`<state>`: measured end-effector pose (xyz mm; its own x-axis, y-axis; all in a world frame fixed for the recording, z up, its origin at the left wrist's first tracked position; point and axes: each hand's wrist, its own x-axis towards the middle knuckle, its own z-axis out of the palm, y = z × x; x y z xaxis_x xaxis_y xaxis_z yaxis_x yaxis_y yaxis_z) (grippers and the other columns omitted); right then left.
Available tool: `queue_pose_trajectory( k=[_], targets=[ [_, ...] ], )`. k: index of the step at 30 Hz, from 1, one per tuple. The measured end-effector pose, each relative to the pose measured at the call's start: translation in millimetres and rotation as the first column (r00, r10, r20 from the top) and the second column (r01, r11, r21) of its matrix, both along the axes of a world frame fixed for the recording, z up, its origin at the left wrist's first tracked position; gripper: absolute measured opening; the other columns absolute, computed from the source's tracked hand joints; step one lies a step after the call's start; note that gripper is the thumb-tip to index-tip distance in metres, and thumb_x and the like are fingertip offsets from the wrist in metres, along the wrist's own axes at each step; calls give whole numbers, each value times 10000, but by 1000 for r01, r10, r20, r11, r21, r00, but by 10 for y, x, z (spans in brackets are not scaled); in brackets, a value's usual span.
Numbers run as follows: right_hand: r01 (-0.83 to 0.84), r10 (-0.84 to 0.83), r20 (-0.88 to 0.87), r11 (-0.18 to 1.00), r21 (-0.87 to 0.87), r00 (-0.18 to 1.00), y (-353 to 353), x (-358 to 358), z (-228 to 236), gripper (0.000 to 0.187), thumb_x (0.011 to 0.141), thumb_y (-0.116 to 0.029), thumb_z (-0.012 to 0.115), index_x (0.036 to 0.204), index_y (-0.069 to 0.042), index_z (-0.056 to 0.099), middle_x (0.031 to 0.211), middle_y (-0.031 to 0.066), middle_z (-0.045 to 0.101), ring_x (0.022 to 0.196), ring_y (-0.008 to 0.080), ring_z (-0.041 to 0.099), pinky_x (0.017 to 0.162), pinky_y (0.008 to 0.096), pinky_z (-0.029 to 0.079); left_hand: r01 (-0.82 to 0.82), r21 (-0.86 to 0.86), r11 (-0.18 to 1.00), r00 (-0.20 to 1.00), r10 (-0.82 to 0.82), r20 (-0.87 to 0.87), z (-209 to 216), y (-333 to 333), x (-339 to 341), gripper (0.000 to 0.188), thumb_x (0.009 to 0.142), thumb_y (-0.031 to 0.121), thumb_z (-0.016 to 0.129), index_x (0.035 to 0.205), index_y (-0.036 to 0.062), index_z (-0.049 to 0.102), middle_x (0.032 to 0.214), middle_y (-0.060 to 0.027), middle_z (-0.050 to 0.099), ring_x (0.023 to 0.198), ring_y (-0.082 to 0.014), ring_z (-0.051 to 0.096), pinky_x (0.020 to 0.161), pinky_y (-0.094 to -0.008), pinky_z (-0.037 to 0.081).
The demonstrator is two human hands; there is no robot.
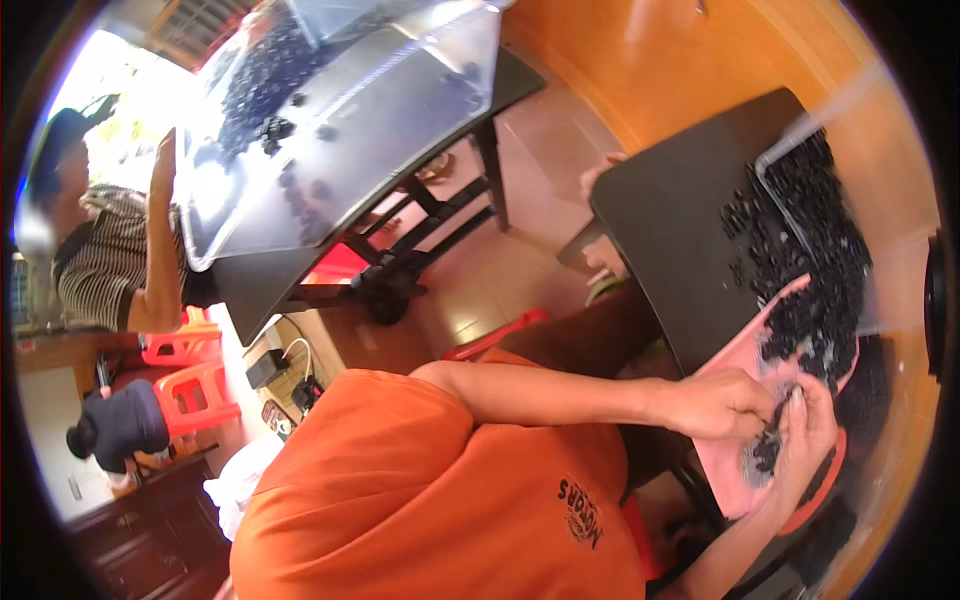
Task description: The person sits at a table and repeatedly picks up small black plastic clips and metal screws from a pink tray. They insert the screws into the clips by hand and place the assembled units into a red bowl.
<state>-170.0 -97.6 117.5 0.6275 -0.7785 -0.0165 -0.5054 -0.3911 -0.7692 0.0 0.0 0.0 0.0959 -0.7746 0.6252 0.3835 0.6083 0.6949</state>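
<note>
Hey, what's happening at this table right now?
A person in an orange shirt works at a dark table heaped with small black pieces. The left hand and right hand meet over a pink tray, pinching a small dark piece between the fingertips. More black pieces lie on a second table farther off, where another person in a striped shirt sits.
</note>
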Motion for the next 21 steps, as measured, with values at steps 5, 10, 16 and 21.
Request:
queue_pose_trajectory(
  k=[5, 10, 16, 21],
  targets=[
    [95, -101, 185, 995, 39, 978, 648, 676, -963, 158, 887, -39, 604, 1021, 29, 649, 959, 50, 665, 867, 103, 604, 775, 229, 473, 11, 214, 977, 988, -43, 147, -577, 464, 368, 250, 831, 66, 522, 1048, -13, 619, 888, -186, 627, 807, -300, 625, 718, -383, 488],
    [29, -107, 361, 976, 215, 926, 741, 588, -1123, 129, 916, -66, 597, 1001, 4, 663, 798, -15, 631, 665, 22, 546, 564, 187, 443, 52, 404, 913, 929, -192, 317, -366, 532, 477, 128, 875, 24, 523, 959, -31, 603, 777, -109, 559, 724, -197, 536, 658, -320, 439],
    [19, -88, 382, 983, 182, 920, 799, 567, -972, 158, 911, -60, 602, 1049, -3, 656, 872, -2, 640, 729, 30, 550, 597, 188, 455, 49, 380, 924, 937, -174, 302, -345, 575, 471, 88, 890, 43, 539, 849, -24, 575, 727, -73, 524, 652, -164, 500, 609, -307, 417],
    [-22, -57, 385, 980, 199, 921, 834, 556, -994, 164, 904, -39, 601, 1053, 8, 649, 868, 32, 641, 713, 76, 568, 613, 220, 472, 39, 398, 916, 937, -172, 304, -308, 598, 510, 105, 900, 69, 553, 863, -22, 591, 729, -59, 528, 643, -148, 496, 591, -298, 410]
  ],
)
